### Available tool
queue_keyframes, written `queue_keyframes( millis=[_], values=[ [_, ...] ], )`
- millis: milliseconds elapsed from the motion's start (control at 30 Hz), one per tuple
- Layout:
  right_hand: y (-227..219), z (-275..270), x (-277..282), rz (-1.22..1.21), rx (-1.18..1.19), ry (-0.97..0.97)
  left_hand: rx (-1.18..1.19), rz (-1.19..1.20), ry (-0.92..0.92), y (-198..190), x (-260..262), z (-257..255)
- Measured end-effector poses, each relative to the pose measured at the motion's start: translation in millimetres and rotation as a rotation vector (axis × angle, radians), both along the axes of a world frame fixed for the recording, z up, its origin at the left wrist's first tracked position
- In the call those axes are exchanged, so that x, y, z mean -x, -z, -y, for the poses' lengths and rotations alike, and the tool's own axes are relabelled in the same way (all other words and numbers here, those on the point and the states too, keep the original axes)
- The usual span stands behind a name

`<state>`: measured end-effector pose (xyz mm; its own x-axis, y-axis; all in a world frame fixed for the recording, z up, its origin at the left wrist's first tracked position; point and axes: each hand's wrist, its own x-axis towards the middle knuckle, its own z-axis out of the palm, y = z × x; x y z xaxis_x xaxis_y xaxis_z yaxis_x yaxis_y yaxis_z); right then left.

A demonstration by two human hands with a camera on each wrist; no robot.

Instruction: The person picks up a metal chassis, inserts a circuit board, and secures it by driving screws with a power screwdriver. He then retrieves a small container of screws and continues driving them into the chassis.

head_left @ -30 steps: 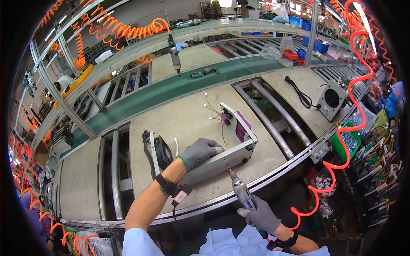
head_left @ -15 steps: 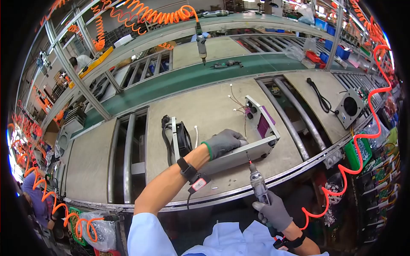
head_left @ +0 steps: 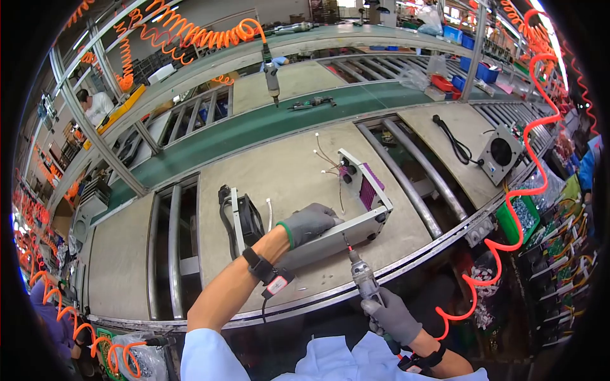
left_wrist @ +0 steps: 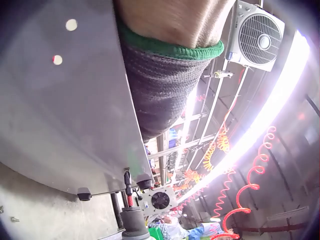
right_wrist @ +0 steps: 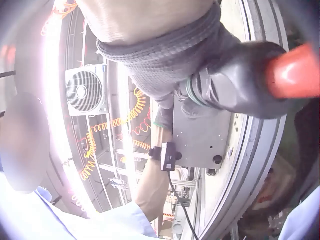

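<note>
My left hand (head_left: 309, 224), in a grey glove with a green cuff, holds the top edge of an open grey metal case (head_left: 305, 254); its fingertips are partly hidden. A black fan (head_left: 252, 216) sits at the case's left end, a purple part (head_left: 371, 190) and loose wires (head_left: 328, 160) at the right. My gloved right hand (head_left: 394, 315) grips a power screwdriver (head_left: 364, 276) on a red coiled hose. Its bit points at the case's near panel, right of my left hand. In the left wrist view, the bit (left_wrist: 128, 182) overlaps the panel's edge, close to a black foot (left_wrist: 144, 184).
Metal rollers (head_left: 403, 174) flank the work board (head_left: 241, 168). On the right board lie a fan panel (head_left: 502, 152) and a black cord (head_left: 454, 141). Another screwdriver (head_left: 272, 79) hangs over the green belt (head_left: 216, 136). A green bin (head_left: 518, 219) stands at right, near the red hose (head_left: 486, 244).
The head view swings so the scene shifts right, then mostly back left. Both hands, the screwdriver and the case keep nearly the same places relative to each other.
</note>
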<state>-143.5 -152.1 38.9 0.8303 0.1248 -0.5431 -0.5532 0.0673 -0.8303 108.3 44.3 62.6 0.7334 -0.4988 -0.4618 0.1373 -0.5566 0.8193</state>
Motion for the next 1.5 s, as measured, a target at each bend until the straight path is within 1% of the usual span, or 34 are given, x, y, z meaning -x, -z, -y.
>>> queue_keyframes(
  millis=[67,233,300,367,400,500,567,600,667,767,800,867,933,967,1067,1167,1267,1300,1367,1500],
  values=[
    [-1,-2,0,0.013,0.045,-0.013,0.009,0.017,-0.002,5,-1,1],
    [-16,-7,0,0.012,0.047,-0.016,0.033,0.002,0.024,13,-6,0],
    [-15,-7,2,0.025,0.035,-0.012,0.068,0.002,0.03,20,-9,-1],
    [-8,-5,3,0.039,0.02,-0.005,0.013,0.084,0.007,9,-3,2],
    [-8,-5,6,0.05,0.051,-0.008,-0.018,0.12,-0.01,5,2,1],
    [-4,3,14,0.078,0.113,-0.008,0.043,1.217,-0.214,4,42,-1],
    [4,11,25,0.057,0.142,-0.009,0.087,1.013,-0.172,-5,83,-13],
    [8,15,30,0.047,0.159,-0.006,0.111,0.911,-0.151,-2,101,-17],
    [19,19,38,-0.006,0.17,0.004,-0.056,0.995,-0.01,39,128,-23],
    [31,19,45,-0.051,0.186,0.009,-0.315,0.964,-0.006,91,147,-16],
    [32,18,46,-0.059,0.195,0.01,-0.36,0.989,0.0,104,146,-15],
    [35,16,50,-0.057,0.198,0.012,-0.448,1.038,0.016,117,144,-11],
    [39,14,55,-0.027,0.188,0.02,-0.341,1.076,-0.062,121,145,-10],
    [34,14,56,-0.048,0.199,0.0,-0.287,1.095,-0.098,120,144,-8],
    [52,12,63,0.12,0.279,-0.055,0.135,0.579,-0.322,103,151,-14],
    [51,5,65,0.141,0.276,-0.102,0.464,0.033,-0.524,72,161,-20],
    [49,-1,65,0.087,0.289,-0.162,0.585,-0.14,-0.604,84,168,-34],
    [48,-4,65,0.058,0.293,-0.181,0.605,-0.171,-0.595,87,170,-40],
    [47,-8,65,0.123,0.301,-0.186,0.645,-0.232,-0.581,91,177,-51],
    [49,-18,69,0.199,0.385,-0.23,0.644,-0.22,-0.655,99,194,-61]
  ],
)
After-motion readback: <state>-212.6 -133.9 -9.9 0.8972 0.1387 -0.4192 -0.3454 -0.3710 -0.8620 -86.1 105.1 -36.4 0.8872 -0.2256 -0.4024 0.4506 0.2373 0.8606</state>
